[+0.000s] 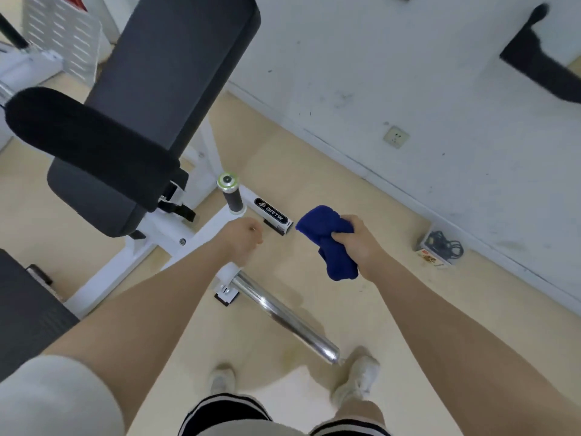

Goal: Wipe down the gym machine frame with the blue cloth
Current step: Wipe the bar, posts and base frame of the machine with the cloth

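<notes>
The white gym machine frame (163,234) runs across the floor below dark grey pads, ending in a branded foot (272,214) near the middle. My right hand (361,243) grips a bunched blue cloth (327,243), held just right of that frame end and apart from it. My left hand (242,239) is closed in a fist over the white frame bar, above a white collar (229,272) where a chrome rod joins; whether it grips anything is hidden.
A chrome rod (283,313) juts toward my feet (358,379). A black-grip handle (232,196) stands upright by the frame. A dark foam roller (88,140) and back pad (169,64) fill the upper left. A small box with cables (440,247) lies by the wall.
</notes>
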### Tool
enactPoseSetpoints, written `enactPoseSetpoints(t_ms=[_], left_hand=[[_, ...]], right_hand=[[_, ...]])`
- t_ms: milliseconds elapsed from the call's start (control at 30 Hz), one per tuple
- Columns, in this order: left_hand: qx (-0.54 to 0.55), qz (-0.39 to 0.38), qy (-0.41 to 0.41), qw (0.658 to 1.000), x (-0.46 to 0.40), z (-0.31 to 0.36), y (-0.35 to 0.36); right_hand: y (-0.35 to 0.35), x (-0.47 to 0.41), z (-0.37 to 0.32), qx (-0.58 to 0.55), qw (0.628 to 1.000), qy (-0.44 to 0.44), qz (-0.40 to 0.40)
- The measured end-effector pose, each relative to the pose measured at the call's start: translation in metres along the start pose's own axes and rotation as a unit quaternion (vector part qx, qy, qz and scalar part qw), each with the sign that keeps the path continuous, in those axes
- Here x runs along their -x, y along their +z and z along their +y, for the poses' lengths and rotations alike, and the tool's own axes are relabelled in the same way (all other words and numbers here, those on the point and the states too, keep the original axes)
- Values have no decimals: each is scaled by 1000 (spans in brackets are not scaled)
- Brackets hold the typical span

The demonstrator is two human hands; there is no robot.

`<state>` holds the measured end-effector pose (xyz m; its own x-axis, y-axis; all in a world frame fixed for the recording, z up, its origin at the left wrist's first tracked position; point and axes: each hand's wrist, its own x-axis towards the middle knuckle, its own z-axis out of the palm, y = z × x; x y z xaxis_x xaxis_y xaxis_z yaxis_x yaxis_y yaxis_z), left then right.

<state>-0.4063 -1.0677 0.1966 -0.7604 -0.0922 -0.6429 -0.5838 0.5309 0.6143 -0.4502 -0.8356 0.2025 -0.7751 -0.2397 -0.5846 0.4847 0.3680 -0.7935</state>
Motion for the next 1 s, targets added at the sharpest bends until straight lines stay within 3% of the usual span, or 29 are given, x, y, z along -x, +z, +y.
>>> enactPoseSetpoints(t_ms=[200,300,467,567,767,900,1000], left_hand=[[59,59,-68,994,-66,45,81],[31,58,-114,991,-98,71,125],[55,108,-118,986,-125,130,134],[75,144,-113,980,-135,136,132],[92,152,-135,975,-163,118,107],[75,126,-163,976,-218,109,54],[124,169,-181,961,-270,96,19]], right_hand=[[-114,-59,29,10,998,33,-53],[-181,-78,37,28,995,62,-72],[-236,-124,10,133,988,55,-55],[-224,-156,-8,184,982,28,-38],[-156,-209,-62,265,944,-52,-190],[-132,-267,-99,316,919,-85,-220],[-117,-323,-109,355,901,-81,-238]])
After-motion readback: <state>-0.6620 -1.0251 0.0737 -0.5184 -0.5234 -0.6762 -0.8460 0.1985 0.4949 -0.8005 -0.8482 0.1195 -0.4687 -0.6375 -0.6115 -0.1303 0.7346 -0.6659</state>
